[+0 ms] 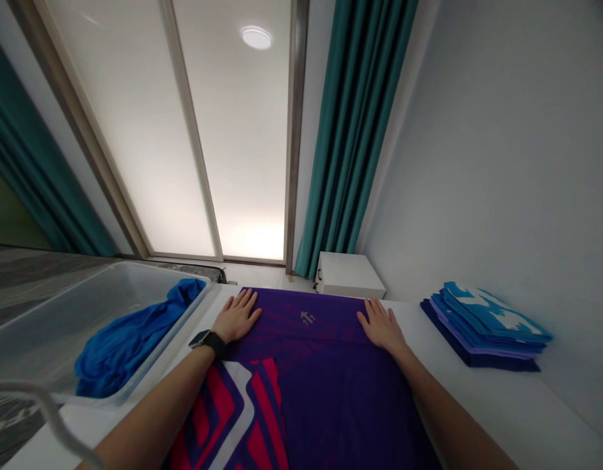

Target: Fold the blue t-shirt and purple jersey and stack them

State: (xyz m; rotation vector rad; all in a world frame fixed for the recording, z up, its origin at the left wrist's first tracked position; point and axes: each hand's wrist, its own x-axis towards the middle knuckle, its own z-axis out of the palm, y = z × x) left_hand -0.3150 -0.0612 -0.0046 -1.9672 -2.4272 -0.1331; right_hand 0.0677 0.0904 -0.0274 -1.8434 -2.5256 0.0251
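Note:
A purple shirt (340, 391) lies spread on the white table in front of me, with a small grey logo near its far edge. Its near left part shows a red, white and purple pattern. My left hand (236, 316), with a black watch on the wrist, rests flat on the shirt's far left corner, fingers spread. At the far right corner my right hand (382, 324) lies flat too, its fingers apart. Neither hand grips the cloth. The shirt's near edge runs out of view.
Right of the shirt, a stack of folded blue and purple clothes (487, 326) sits on the white table (428, 385) by the wall. To the left stands a translucent plastic bin (41, 313) with a crumpled blue garment (129, 339) inside. A white cabinet (350, 274) stands beyond the table.

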